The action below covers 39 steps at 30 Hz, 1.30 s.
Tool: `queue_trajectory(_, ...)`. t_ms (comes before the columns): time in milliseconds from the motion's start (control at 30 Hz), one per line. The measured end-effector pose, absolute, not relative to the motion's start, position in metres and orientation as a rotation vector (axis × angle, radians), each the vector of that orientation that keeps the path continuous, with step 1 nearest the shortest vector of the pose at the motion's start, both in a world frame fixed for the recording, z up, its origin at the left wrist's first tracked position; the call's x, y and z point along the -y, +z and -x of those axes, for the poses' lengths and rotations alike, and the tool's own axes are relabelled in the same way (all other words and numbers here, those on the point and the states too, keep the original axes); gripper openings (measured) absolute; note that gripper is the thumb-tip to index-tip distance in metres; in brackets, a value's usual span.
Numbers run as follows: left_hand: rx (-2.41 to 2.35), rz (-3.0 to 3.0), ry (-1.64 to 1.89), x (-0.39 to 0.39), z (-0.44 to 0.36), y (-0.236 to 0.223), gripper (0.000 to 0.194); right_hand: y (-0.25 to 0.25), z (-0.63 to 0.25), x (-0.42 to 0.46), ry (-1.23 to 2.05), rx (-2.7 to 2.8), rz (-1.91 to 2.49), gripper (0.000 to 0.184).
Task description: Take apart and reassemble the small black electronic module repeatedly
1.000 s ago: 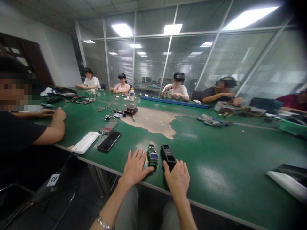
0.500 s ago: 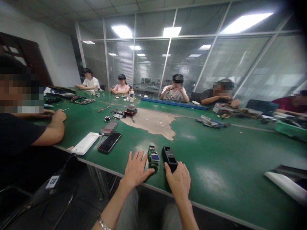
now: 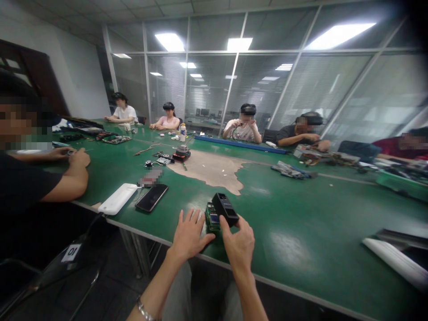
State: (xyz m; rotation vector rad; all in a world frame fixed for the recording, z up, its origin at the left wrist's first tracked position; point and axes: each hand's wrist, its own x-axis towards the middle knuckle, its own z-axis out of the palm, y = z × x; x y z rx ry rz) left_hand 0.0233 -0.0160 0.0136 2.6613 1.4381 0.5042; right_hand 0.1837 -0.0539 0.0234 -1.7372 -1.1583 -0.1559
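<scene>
The person's right hand (image 3: 238, 246) pinches a black plastic box (image 3: 224, 209) between the thumb and fingers, and the box tips up at a slant. The box sits right over a green circuit board (image 3: 211, 218) and hides part of it, so I can't see the whole board. The left hand (image 3: 190, 234) lies open and flat on the green table (image 3: 284, 214), with its fingers spread. It is just beside the board and has hold of nothing. A shiny bracelet (image 3: 143, 313) circles the left wrist.

To the left of the hands lie a white power bank (image 3: 117, 199) and a black phone (image 3: 151, 197). Past them, a small thing (image 3: 152, 177) is blurred, so I can't tell what it is. Far off, a plastic bottle (image 3: 182, 133) stands on the table. At the right edge, a green tray (image 3: 397, 185) holds a heap of things too small and dark to make out. A white and black object (image 3: 394, 256) at the near right is cut off by the edge of the view. A person in a black shirt (image 3: 23, 191) sits at the left, with both hands (image 3: 78, 157) near the table edge.
</scene>
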Motion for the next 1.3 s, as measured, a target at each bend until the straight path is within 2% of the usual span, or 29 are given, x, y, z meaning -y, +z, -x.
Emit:
queue_trajectory(367, -1.438, -2.672, 0.519, 0.015, -0.023, 0.011, 0.071, 0.029, -0.158, 0.048, -0.286, 1.237, 1.833, 0.052)
queue_trajectory(833, -1.448, -2.702, 0.505, 0.015, -0.023, 0.01, 0.061, 0.031, -0.142, 0.052, -0.293, 1.233, 1.99, 0.046)
queue_trajectory(1100, -1.444, -2.712, 0.492, 0.014, -0.024, 0.012, 0.063, 0.015, -0.143, 0.056, -0.246, 1.24, 2.039, 0.049)
queue_trajectory(1300, -1.457, -2.728, 0.496, 0.014, -0.024, 0.011, 0.061, 0.008, -0.145, 0.054, -0.22, 1.259, 2.092, 0.066)
